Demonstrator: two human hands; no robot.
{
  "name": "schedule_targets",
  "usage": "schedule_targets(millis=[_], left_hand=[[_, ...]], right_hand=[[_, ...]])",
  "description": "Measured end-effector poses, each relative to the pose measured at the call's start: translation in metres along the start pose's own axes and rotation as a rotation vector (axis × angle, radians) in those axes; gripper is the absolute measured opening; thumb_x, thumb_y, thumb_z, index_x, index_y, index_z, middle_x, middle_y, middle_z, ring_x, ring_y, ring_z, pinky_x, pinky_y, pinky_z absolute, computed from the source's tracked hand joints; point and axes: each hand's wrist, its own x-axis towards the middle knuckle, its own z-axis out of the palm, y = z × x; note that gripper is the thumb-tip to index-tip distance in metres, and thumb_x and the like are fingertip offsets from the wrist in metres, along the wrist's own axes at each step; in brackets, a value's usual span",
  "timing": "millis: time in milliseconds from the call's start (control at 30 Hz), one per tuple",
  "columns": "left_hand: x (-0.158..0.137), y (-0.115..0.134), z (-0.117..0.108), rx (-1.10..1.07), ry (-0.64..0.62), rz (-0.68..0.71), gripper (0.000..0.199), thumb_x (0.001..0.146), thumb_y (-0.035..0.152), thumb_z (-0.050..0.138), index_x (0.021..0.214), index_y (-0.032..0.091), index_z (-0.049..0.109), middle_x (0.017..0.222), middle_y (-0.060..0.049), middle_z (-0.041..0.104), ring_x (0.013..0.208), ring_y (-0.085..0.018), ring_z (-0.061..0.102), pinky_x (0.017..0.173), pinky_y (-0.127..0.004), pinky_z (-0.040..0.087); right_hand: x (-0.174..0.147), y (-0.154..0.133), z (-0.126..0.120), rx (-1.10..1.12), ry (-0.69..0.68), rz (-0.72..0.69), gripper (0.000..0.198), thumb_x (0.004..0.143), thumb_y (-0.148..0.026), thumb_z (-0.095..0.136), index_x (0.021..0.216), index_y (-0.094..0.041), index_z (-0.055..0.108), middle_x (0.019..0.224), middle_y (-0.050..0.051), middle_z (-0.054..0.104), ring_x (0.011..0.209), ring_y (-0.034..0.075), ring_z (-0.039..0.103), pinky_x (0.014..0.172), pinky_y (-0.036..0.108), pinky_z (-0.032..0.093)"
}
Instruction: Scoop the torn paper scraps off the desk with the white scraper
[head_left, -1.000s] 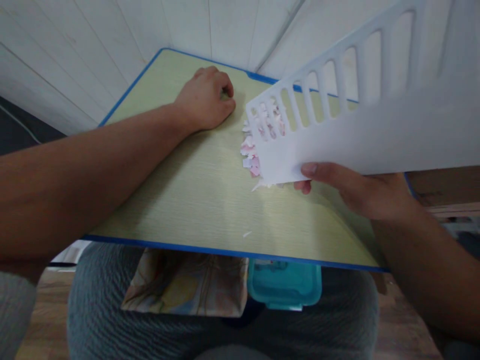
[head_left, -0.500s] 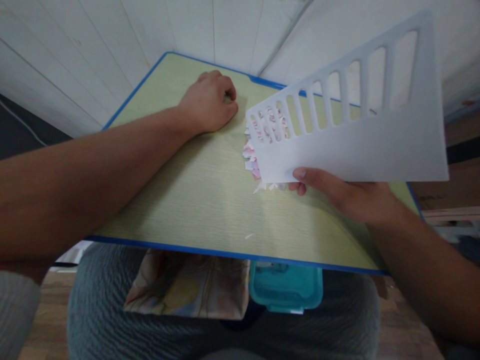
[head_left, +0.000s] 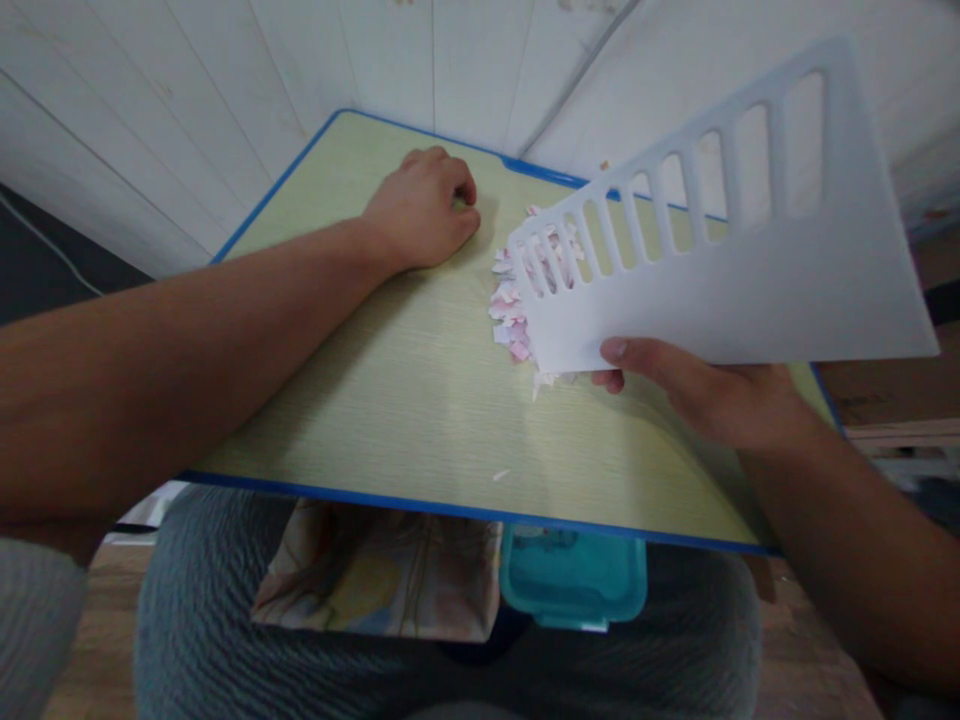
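My right hand (head_left: 697,395) grips the lower edge of a white plastic panel with a row of slots (head_left: 720,300), thumb on its near face and fingertips below. The panel slants up to the right. Its lower left end covers part of a pile of torn pink and white paper scraps (head_left: 510,315); more scraps show through the slots. To the left of the pile, my left hand (head_left: 427,210) rests on the table (head_left: 375,400) in a loose fist, with a small gap between thumb and forefinger and nothing seen in it.
A blue rim edges the table, which stands against a white plank wall (head_left: 390,60). One small paper sliver (head_left: 501,475) lies near the front edge. Below that edge, on my lap, are a patterned cloth pouch (head_left: 390,580) and a teal lidded box (head_left: 577,580).
The panel has shifted slightly right, and its slope looks a little flatter. More of the scraps show at its left end. My left hand has kept its place.
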Motion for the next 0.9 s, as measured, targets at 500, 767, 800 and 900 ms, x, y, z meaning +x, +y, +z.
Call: schedule_targets(millis=[500, 767, 800, 900], left_hand=[[0.001, -0.003, 0.002, 0.007, -0.005, 0.005, 0.034, 0.092, 0.052, 0.063, 0.116, 0.048, 0.086, 0.126, -0.004, 0.081, 0.137, -0.036, 0.063, 0.129, -0.057, 0.053], [0.005, -0.008, 0.008, 0.040, 0.018, 0.011, 0.027, 0.097, 0.040, 0.068, 0.115, 0.036, 0.088, 0.134, -0.008, 0.080, 0.138, -0.037, 0.067, 0.126, -0.055, 0.054], [0.005, -0.009, 0.008, 0.046, 0.018, 0.014, 0.026, 0.097, 0.037, 0.068, 0.114, 0.035, 0.088, 0.134, -0.009, 0.080, 0.138, -0.037, 0.068, 0.126, -0.055, 0.055], [0.005, -0.009, 0.008, 0.043, 0.009, 0.020, 0.022, 0.100, 0.034, 0.069, 0.113, 0.038, 0.087, 0.132, -0.007, 0.080, 0.138, -0.036, 0.068, 0.126, -0.055, 0.056]], right_hand=[[-0.004, -0.004, 0.002, -0.072, -0.042, -0.074, 0.036, 0.101, -0.054, 0.083, 0.070, -0.036, 0.078, 0.075, -0.001, 0.082, 0.084, 0.033, 0.084, 0.110, 0.053, 0.066], [-0.004, 0.006, 0.004, -0.131, -0.031, -0.088, 0.041, 0.101, -0.060, 0.083, 0.069, -0.036, 0.075, 0.077, 0.002, 0.081, 0.088, 0.035, 0.083, 0.115, 0.053, 0.067], [-0.004, 0.007, 0.003, -0.131, -0.025, -0.093, 0.040, 0.101, -0.061, 0.082, 0.071, -0.036, 0.076, 0.078, 0.001, 0.082, 0.090, 0.035, 0.084, 0.118, 0.053, 0.066], [-0.004, 0.006, 0.000, -0.138, -0.030, -0.093, 0.039, 0.102, -0.062, 0.081, 0.073, -0.036, 0.078, 0.079, 0.000, 0.082, 0.092, 0.035, 0.086, 0.120, 0.054, 0.064]])
